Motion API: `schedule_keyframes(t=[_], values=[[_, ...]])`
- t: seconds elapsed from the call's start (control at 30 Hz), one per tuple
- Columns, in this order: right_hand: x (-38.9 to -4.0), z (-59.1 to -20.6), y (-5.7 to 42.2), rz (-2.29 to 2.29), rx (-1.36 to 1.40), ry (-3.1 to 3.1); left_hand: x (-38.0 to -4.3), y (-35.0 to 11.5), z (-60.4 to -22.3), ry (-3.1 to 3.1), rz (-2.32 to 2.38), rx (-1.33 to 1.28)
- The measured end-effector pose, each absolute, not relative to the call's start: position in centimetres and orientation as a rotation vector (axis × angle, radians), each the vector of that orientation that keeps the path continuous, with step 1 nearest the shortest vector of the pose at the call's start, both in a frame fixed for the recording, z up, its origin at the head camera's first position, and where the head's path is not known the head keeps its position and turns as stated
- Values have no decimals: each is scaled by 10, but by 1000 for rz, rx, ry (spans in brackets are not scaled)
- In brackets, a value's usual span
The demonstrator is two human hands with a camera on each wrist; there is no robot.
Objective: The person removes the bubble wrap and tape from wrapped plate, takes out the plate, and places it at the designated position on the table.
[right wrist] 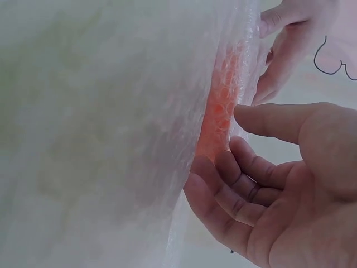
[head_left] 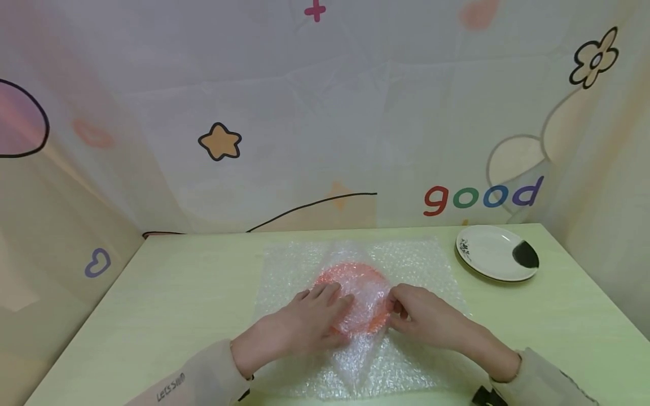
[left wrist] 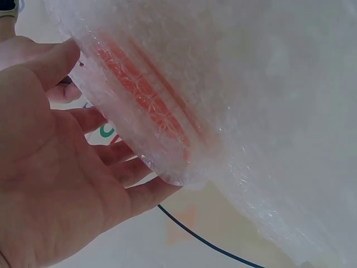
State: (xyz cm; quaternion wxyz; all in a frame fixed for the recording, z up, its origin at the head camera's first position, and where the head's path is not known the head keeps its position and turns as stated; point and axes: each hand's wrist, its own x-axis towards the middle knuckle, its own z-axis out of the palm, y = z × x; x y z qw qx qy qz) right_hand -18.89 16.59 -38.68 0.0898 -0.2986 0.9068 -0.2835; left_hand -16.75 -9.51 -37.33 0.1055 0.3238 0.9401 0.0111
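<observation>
A round orange-red plate-like object (head_left: 378, 321) lies under folded bubble wrap (head_left: 421, 361) in the middle of the table. Its exact kind is blurred by the wrap. My left hand (head_left: 312, 316) rests on the folded wrap over the object's left side, fingers spread and nearly straight. In the left wrist view those fingers (left wrist: 120, 167) lie along the wrapped edge. At the object's right edge, my right hand (head_left: 424, 316) pinches the wrap with curled fingers. The right wrist view shows its thumb and fingertips (right wrist: 203, 178) at the wrap, beside the orange-red rim (right wrist: 220, 106).
A white oval-looking plate (head_left: 495, 254) with a black patch and dark markings stands at the back right of the pale green table (head_left: 178, 293). Behind the table hangs a printed cloth (head_left: 304, 141). The bubble wrap sheet spreads out around the object.
</observation>
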Motion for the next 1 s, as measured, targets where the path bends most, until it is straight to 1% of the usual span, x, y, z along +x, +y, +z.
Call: schedule_keyframes(t=[0.23, 0.57, 1.0], values=[[-190, -388, 164, -776, -869, 2735, -171, -99, -373, 2720, 104, 886], [-190, -388, 166, -753, -938, 2746, -174, -104, -371, 2731, 120, 987], [-191, -389, 164, -727, -938, 2756, -171, -101, -376, 2761, 128, 985]])
